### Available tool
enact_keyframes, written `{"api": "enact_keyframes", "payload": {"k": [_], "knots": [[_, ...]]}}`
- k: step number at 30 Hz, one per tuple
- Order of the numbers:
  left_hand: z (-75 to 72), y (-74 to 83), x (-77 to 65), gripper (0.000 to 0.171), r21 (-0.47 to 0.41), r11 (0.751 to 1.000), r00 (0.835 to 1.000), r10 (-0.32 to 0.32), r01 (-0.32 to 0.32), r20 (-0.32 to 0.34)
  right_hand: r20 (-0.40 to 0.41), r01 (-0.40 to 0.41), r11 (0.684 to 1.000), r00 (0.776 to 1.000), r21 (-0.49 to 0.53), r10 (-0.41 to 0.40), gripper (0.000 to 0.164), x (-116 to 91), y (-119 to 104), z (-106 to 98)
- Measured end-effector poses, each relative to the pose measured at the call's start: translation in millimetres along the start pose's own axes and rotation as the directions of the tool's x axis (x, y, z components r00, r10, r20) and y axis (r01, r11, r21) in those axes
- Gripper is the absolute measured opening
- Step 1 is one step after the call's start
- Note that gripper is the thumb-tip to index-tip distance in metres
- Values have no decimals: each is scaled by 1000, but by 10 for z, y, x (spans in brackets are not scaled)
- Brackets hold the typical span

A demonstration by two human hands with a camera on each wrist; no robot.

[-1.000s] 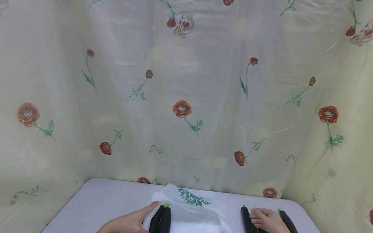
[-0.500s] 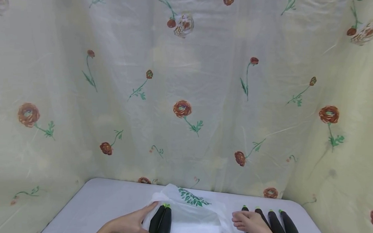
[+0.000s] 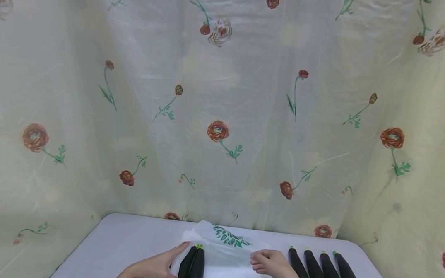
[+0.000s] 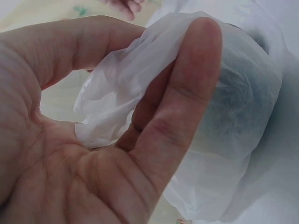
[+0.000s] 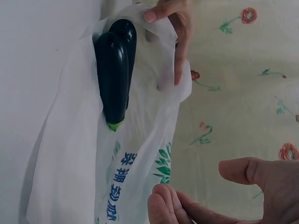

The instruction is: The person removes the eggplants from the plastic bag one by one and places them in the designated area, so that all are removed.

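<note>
A white plastic bag [image 3: 226, 265] with a green leaf print lies spread on the table. Two dark eggplants [image 5: 113, 70] with green stem ends lie side by side at its left. My left hand [image 3: 156, 266] holds the bag's left side, and in the left wrist view the thin plastic [image 4: 124, 74] passes between thumb and fingers. Over the right part of the bag is my right hand [image 3: 271, 264], holding nothing. In the right wrist view its thumb [image 5: 240, 169] stands well apart from loosely bent fingers [image 5: 166, 200], which overlap the bag's printed side.
Several more eggplants [image 3: 315, 269] lie in a slanted row on the table right of the bag. A floral curtain [image 3: 247, 94] hangs behind and along both sides of the white table [image 3: 129, 234].
My right hand has moved left, from above the row of loose eggplants to over the bag, uncovering the row. My left hand has stayed at the bag's left side.
</note>
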State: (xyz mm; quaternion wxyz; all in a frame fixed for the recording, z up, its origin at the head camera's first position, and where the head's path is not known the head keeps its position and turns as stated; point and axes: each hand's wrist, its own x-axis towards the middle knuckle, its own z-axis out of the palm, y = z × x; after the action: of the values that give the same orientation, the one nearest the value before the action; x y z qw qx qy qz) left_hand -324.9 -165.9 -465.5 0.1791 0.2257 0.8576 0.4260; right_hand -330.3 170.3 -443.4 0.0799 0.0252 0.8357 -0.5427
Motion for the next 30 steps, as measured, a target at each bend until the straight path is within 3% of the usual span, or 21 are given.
{"api": "enact_keyframes", "payload": {"k": [8,24,30], "knots": [[-3,-5,11,98,8,1000,1000,-2,2,2,64,103,995,993,14,-104,37,7,-40,202],[5,3,-4,99,34,999,1000,5,-4,-6,124,54,998,991,-17,-51,33,137,-46,643],[7,-14,-6,99,26,999,1000,27,-27,1,161,101,995,982,13,-101,31,153,-10,762]]}}
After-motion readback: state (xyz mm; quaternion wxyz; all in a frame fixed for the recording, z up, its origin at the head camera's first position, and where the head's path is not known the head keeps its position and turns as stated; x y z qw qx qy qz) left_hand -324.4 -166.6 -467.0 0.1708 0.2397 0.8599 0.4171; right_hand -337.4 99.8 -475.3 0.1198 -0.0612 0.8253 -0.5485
